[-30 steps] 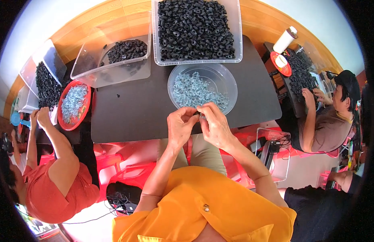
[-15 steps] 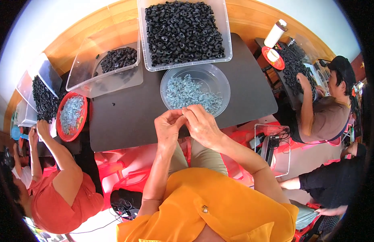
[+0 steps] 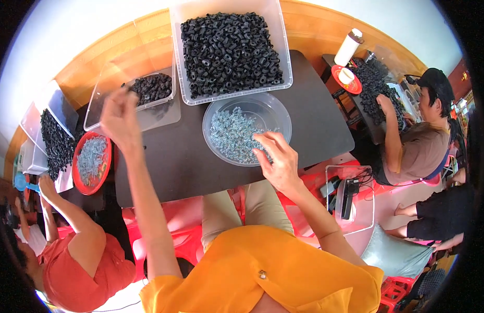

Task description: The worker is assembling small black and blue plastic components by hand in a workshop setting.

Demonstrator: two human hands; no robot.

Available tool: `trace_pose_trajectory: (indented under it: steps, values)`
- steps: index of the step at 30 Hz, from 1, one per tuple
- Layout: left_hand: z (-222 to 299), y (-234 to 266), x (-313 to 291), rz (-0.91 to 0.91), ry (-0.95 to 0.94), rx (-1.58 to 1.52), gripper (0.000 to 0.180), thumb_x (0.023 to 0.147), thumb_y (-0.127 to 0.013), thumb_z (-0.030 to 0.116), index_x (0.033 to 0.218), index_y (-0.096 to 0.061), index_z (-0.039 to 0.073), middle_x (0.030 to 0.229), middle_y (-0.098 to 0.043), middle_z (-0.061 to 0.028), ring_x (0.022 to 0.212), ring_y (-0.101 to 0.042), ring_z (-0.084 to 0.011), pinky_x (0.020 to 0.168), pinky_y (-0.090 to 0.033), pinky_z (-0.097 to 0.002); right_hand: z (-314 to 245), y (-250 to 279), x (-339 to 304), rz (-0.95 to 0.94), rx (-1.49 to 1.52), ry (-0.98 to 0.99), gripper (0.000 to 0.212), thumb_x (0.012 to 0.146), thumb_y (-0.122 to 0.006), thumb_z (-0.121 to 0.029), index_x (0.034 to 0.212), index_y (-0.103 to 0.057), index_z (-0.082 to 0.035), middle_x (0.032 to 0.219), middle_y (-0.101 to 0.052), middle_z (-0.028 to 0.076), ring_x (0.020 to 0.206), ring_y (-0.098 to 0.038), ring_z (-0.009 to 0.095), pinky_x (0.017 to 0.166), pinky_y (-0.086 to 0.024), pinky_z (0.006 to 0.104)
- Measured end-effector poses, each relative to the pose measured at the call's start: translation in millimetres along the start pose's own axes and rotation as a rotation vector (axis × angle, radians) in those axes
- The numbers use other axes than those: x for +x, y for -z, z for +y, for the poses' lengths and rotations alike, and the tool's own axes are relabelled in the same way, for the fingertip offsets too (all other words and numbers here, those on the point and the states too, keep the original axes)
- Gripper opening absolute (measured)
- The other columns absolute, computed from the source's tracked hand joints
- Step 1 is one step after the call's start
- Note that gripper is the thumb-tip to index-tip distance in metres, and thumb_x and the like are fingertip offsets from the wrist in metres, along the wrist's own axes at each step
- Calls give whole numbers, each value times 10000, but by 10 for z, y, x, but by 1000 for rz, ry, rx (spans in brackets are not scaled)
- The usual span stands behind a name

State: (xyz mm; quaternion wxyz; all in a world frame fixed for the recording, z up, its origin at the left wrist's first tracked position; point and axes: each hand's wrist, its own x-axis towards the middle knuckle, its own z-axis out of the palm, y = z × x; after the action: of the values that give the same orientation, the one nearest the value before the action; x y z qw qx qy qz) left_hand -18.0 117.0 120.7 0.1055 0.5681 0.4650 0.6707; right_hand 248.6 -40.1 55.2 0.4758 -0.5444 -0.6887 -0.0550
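Both hands, joined at the worktop (image 3: 163, 156) edge a moment ago, are now parting: left hand (image 3: 118, 117) is reaching toward the small tray (image 3: 148, 104), grip unclear; right hand (image 3: 277, 159) is dipping loosely spread fingers into the springs bowl (image 3: 247, 130), holding nothing visible.

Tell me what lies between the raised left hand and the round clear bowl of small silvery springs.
In the head view, only bare dark tabletop lies between the left hand and the bowl.
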Motion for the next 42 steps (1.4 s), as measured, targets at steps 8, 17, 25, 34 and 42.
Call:
trace_pose_trajectory:
  steps: [8, 17, 25, 34, 42]
  values:
    - [-155, -565, 187, -104, -330, 410, 311, 671, -710, 130, 969, -655, 61, 990, -624, -151, 927, -579, -302, 851, -435, -371, 197, 59, -248, 45, 43, -98, 132, 742, -641, -6, 867, -624, -44, 809, -590, 85, 635, -597, 249, 536, -477, 320]
    - [561, -2255, -680, -697, -411, 180, 214, 696, -662, 102, 902, -635, 51, 825, -610, -127, 765, -614, -297, 677, -490, -379, 203, 85, -341, -5, 45, -133, 141, 722, -634, -1, 855, -621, -43, 770, -594, 81, 651, -602, 258, 545, -486, 326]
    - [437, -2729, -870, -721, -490, 287, 133, 695, -619, 47, 822, -580, 57, 875, -518, -128, 813, -570, -331, 682, -475, -424, 283, 360, -498, -20, 7, -230, 131, 731, -627, -1, 858, -609, -27, 737, -585, 85, 628, -592, 257, 512, -482, 336]
    - [630, -2315, -723, -588, -384, 20, 149, 701, -655, 58, 785, -535, 33, 745, -568, -111, 678, -578, -299, 592, -466, -387, 272, 264, -478, 6, 44, -156, 112, 722, -648, 9, 828, -623, -19, 702, -593, 85, 571, -583, 228, 472, -463, 303]
    - [515, -1005, -880, -640, 459, -496, 136, 786, -602, -59, 922, -587, -52, 788, -601, -66, 665, -612, -133, 621, -520, -232, 344, 248, -440, 27, 41, -210, 95, 733, -628, -18, 826, -621, -37, 698, -581, 102, 621, -586, 272, 530, -468, 348]
